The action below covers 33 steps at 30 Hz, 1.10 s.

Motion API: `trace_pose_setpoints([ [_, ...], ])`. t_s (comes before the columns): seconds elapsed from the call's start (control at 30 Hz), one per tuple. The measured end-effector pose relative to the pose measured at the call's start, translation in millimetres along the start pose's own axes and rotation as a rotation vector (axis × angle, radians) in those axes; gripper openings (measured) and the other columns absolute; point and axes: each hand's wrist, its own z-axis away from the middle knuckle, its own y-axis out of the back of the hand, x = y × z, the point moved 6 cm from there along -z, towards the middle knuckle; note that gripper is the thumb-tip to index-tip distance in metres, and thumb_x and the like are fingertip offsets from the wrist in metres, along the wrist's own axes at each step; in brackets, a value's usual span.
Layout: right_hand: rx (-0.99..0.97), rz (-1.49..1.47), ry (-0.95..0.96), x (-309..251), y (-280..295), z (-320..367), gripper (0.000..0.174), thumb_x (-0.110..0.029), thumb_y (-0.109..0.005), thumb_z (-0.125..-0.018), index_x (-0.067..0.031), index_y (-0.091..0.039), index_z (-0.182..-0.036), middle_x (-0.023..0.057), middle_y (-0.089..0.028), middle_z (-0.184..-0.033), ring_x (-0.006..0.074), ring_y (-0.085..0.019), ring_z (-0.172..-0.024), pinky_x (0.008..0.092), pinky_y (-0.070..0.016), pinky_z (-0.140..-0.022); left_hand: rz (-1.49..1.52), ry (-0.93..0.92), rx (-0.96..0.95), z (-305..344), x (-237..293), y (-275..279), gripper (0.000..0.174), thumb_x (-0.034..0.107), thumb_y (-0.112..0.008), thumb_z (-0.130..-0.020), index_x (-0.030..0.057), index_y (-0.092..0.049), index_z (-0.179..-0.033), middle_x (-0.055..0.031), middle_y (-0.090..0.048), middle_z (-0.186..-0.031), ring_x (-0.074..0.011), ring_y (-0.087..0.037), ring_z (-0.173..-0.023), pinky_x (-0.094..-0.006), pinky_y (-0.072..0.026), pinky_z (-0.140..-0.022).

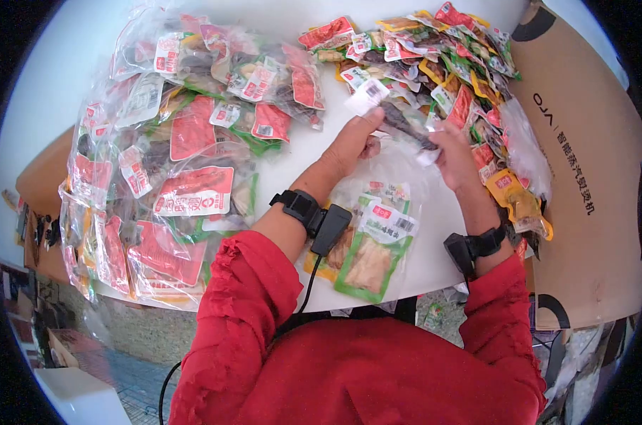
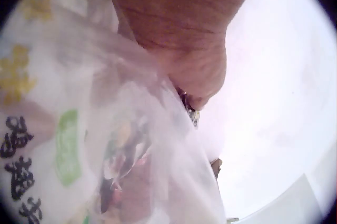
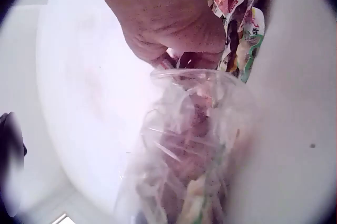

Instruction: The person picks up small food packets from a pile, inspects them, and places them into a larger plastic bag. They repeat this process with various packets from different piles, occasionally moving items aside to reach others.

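Between both hands, above the white table, is a small clear snack packet (image 1: 404,126) with dark contents and a white label at its left end. My left hand (image 1: 353,144) pinches its left end, thumb uppermost. At its other end, my right hand (image 1: 454,154) grips it near the white edge. Just below the hands lies a clear plastic bag (image 1: 421,190) with a green-edged packet (image 1: 372,255) and a yellow-edged one inside. This bag also fills much of the left wrist view, its printed side (image 2: 68,145) close to the camera. In the right wrist view, fingers are partly hidden.
Filled clear bags (image 1: 193,149) of red and green packets crowd the table's left side. A heap of loose packets (image 1: 434,64) covers the back right. A brown cardboard box (image 1: 583,177) stands along the right edge. The table's front edge is close to the person's body.
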Motion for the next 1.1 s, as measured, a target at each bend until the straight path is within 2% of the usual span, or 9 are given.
trace_pose_setpoints([
  [0.07,-0.217,0.121,-0.184,17,-9,5,0.021,-0.019,-0.055,-0.077,-0.0060,-0.055,-0.094,-0.0003,-0.052,-0.079,0.0101,-0.051,-0.068,0.0248,-0.0445,-0.058,0.342,-0.122,0.009,-4,-1,1,0.029,0.034,-0.044,-0.088,0.0064,-0.049,-0.094,-0.0015,-0.051,-0.079,-0.0072,-0.041,-0.054,-0.0208,-0.0277,-0.039],
  [0.2,-0.277,-0.085,-0.300,27,-16,-3,0.034,-0.029,-0.052,-0.083,-0.0057,-0.050,-0.108,0.0021,-0.053,-0.090,0.0118,-0.053,-0.079,0.0270,-0.0460,-0.065,0.348,-0.067,0.043,-4,-5,2,0.028,0.030,-0.044,-0.088,0.0057,-0.050,-0.100,-0.0001,-0.052,-0.080,-0.0058,-0.042,-0.055,-0.0193,-0.0270,-0.039],
  [0.37,-0.524,0.078,0.004,37,-19,-19,0.030,-0.025,-0.053,-0.082,-0.0064,-0.048,-0.105,0.0033,-0.051,-0.092,0.0127,-0.051,-0.084,0.0261,-0.0428,-0.073,0.262,-0.006,0.027,2,-1,-11,0.028,0.030,-0.045,-0.087,0.0058,-0.052,-0.100,0.0004,-0.053,-0.078,-0.0042,-0.040,-0.053,-0.0179,-0.0261,-0.039],
  [0.47,-0.454,-0.201,-0.229,46,-22,-9,0.028,-0.019,-0.056,-0.079,-0.0052,-0.048,-0.103,0.0025,-0.050,-0.091,0.0120,-0.049,-0.085,0.0268,-0.0422,-0.072,0.219,0.019,0.030,0,-5,-12,0.029,0.032,-0.046,-0.087,0.0064,-0.053,-0.098,0.0016,-0.053,-0.073,-0.0035,-0.038,-0.050,-0.0171,-0.0254,-0.039],
  [0.63,-0.426,-0.205,-0.122,48,-25,-7,0.026,-0.019,-0.054,-0.079,-0.0054,-0.049,-0.101,0.0017,-0.049,-0.089,0.0096,-0.049,-0.084,0.0242,-0.0414,-0.071,0.057,0.040,0.044,-3,-10,-13,0.035,0.037,-0.046,-0.087,0.0064,-0.053,-0.101,0.0036,-0.052,-0.072,-0.0028,-0.038,-0.051,-0.0180,-0.0262,-0.039],
  [0.73,-0.394,-0.187,-0.026,50,-20,-10,0.026,-0.016,-0.052,-0.078,-0.0039,-0.049,-0.100,0.0020,-0.049,-0.090,0.0098,-0.048,-0.086,0.0238,-0.0403,-0.075,0.123,0.070,0.079,-9,-22,-5,0.042,0.036,-0.036,-0.090,0.0019,-0.046,-0.112,-0.0024,-0.057,-0.091,-0.0093,-0.049,-0.061,-0.0222,-0.0364,-0.045],
  [0.93,-0.414,-0.229,-0.069,43,-22,-6,0.029,-0.010,-0.051,-0.074,-0.0019,-0.049,-0.101,0.0025,-0.051,-0.088,0.0102,-0.049,-0.085,0.0238,-0.0395,-0.077,0.132,0.089,0.122,-11,-32,16,0.036,0.034,-0.032,-0.090,0.0043,-0.048,-0.103,-0.0030,-0.055,-0.081,-0.0118,-0.050,-0.062,-0.0243,-0.0371,-0.045],
  [1.0,-0.444,-0.242,-0.105,48,-22,-7,0.029,-0.010,-0.051,-0.074,-0.0016,-0.050,-0.102,0.0028,-0.051,-0.089,0.0104,-0.049,-0.084,0.0241,-0.0398,-0.078,0.225,0.149,0.275,-6,-30,12,0.027,0.033,-0.040,-0.088,0.0082,-0.047,-0.080,-0.0001,-0.043,-0.062,-0.0099,-0.038,-0.049,-0.0218,-0.0290,-0.041],
  [1.1,-0.424,-0.253,-0.112,47,-20,-6,0.029,-0.009,-0.051,-0.074,-0.0016,-0.050,-0.102,0.0034,-0.052,-0.090,0.0110,-0.050,-0.083,0.0243,-0.0407,-0.077,0.210,0.122,0.205,1,-15,-3,0.027,0.033,-0.040,-0.088,0.0078,-0.048,-0.086,-0.0008,-0.046,-0.064,-0.0098,-0.042,-0.051,-0.0213,-0.0296,-0.040],
])
